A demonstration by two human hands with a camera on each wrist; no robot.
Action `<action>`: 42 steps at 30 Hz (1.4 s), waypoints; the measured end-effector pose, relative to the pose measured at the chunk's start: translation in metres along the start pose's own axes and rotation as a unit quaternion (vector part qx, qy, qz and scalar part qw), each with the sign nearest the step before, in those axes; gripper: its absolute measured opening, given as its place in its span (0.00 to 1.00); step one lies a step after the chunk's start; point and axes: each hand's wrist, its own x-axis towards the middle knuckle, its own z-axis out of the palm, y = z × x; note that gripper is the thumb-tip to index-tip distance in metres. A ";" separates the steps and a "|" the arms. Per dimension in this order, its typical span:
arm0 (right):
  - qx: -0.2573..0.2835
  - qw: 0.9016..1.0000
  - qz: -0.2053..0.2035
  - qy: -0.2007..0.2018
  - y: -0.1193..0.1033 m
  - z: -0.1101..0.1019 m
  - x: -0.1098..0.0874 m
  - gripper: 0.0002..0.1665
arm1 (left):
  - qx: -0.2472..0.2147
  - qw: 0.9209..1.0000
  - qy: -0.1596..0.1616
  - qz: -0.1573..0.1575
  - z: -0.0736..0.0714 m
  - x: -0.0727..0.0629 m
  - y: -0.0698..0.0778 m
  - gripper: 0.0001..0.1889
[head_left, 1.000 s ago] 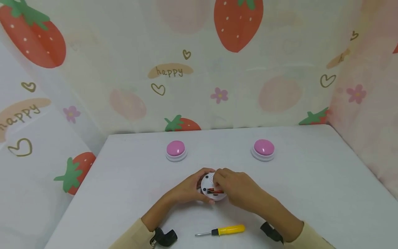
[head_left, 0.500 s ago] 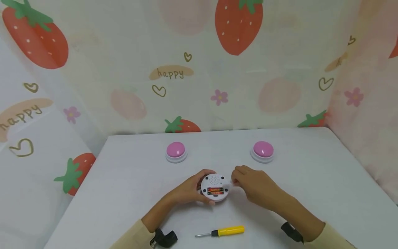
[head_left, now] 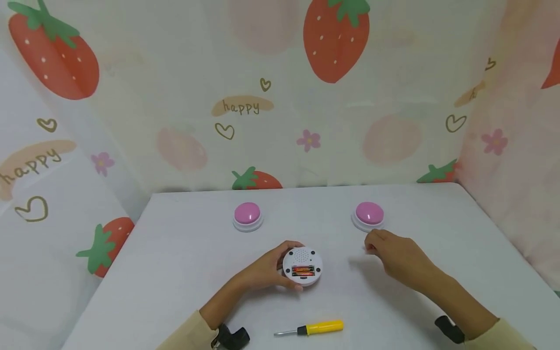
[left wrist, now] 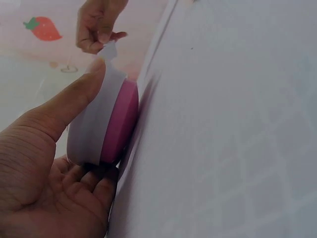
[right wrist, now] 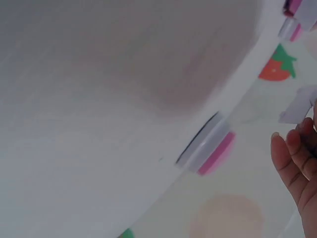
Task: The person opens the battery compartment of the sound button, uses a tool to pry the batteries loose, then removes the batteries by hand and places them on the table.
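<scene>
My left hand (head_left: 271, 267) grips a round push button (head_left: 302, 253) by its side, thumb in front and fingers behind. The button is upside down, its pink dome (left wrist: 121, 119) facing the table in the left wrist view. In its uncovered compartment lie two batteries (head_left: 303, 271). Off to the right, my right hand (head_left: 400, 255) is raised above the table and pinches a small white battery cover (right wrist: 298, 105), which shows best in the wrist views. A yellow-handled screwdriver (head_left: 323, 327) lies in front of the hands, its tip pointing left.
Two more pink push buttons stand dome up toward the back of the white table (head_left: 188, 233): a left button (head_left: 247, 214) and a right button (head_left: 369, 214), the latter just behind my right hand. A strawberry-print curtain (head_left: 188, 73) rises behind.
My right hand has lifted away from the button to the right with the battery cover, so both batteries now show fully. My left hand keeps holding the button in place.
</scene>
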 end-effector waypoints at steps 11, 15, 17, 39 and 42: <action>-0.022 1.000 -0.008 -0.003 0.040 0.003 -0.017 0.17 | 0.003 1.000 0.004 -0.004 0.001 -0.001 0.001 0.46; -0.033 0.999 -0.019 -0.002 0.051 0.005 -0.020 0.17 | 0.002 1.000 0.004 0.000 0.001 -0.002 0.001 0.46; -0.037 0.999 -0.017 -0.008 0.056 0.005 -0.022 0.16 | 0.000 1.000 0.004 0.002 0.002 -0.002 0.001 0.46; -0.070 0.996 -0.024 -0.049 0.096 0.005 -0.042 0.19 | 0.000 1.000 0.004 -0.002 0.001 -0.002 0.001 0.46; -0.076 0.995 -0.029 -0.054 0.096 0.005 -0.041 0.19 | 0.000 1.000 0.003 0.001 0.001 -0.002 0.001 0.46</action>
